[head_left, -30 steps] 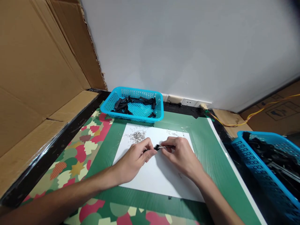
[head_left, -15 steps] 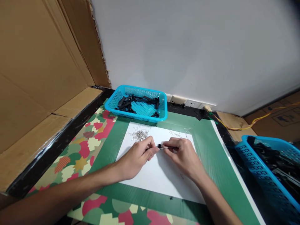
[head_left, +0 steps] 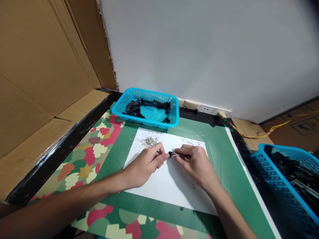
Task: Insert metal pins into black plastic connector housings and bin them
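Over the white sheet of paper (head_left: 159, 186), my left hand (head_left: 152, 159) pinches a small black plastic part (head_left: 170, 154) between thumb and fingers; most of the part is hidden by them. From the right, my right hand (head_left: 193, 157) is closed on a slim metal tool (head_left: 175, 155), its silver end pointing at the black part. Whether the tip touches the part is too small to tell. Just beyond my left hand lies a pile of tiny silver metal pieces (head_left: 149, 141). A looser scatter of similar pieces (head_left: 186, 141) sits beyond my right hand.
A blue basket (head_left: 146, 123) with black plastic parts stands against the wall. Another blue basket (head_left: 271, 176), full of black parts, is at the right. Cardboard (head_left: 45, 49) rises at the left. A plug with yellow wires (head_left: 221, 114) sits in the socket strip.
Both hands keep their pinch and nearly the same place. The metal tool and black part have shifted only slightly, along with a small move of the camera.
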A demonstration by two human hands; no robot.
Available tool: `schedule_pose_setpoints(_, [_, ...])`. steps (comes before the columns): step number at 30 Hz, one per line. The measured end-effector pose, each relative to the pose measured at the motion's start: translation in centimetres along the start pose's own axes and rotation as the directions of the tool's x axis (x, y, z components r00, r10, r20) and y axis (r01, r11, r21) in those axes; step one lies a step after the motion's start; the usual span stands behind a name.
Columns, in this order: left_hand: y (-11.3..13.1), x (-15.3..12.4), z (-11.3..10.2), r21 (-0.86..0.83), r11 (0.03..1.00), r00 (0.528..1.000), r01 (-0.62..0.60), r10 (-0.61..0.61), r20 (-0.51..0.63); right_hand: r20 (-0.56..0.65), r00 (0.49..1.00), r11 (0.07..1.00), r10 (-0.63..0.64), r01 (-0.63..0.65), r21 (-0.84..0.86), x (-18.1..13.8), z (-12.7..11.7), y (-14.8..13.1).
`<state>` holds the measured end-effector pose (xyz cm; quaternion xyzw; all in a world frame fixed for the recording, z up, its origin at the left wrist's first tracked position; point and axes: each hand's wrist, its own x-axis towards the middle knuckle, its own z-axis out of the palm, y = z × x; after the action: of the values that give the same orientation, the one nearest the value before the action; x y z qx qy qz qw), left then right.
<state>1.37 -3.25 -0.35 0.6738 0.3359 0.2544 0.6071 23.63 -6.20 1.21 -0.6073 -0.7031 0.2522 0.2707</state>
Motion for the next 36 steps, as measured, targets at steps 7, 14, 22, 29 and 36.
schedule_pose_setpoints(7, [0.05, 0.02, 0.06, 0.021, 1.0, 1.0, 0.007, -0.007, -0.007, -0.002, 1.0, 1.0, 0.022, -0.022, 0.001, -0.1, 0.11, 0.09])
schedule_pose_setpoints(14, [0.16, -0.1, 0.06, 0.028, 0.999, 1.0, 0.017, -0.017, -0.007, 0.014, 0.999, 0.999, 0.042, -0.042, 0.003, -0.18, 0.03, -0.02])
schedule_pose_setpoints(22, [0.35, -0.01, -0.05, 0.054, 0.998, 1.0, 0.014, -0.014, 0.005, -0.006, 1.0, 1.0, 0.002, -0.002, -0.025, -0.2, 0.3, 0.11])
schedule_pose_setpoints(29, [0.49, 0.02, -0.06, 0.05, 0.998, 1.0, 0.027, -0.028, 0.007, -0.031, 0.999, 0.999, -0.041, 0.041, -0.025, -0.33, 0.34, 0.41])
schedule_pose_setpoints(36, [0.29, 0.02, -0.08, 0.036, 0.999, 1.0, 0.03, -0.03, 0.004, -0.035, 0.998, 0.998, -0.054, 0.053, -0.033, -0.26, 0.5, 0.46])
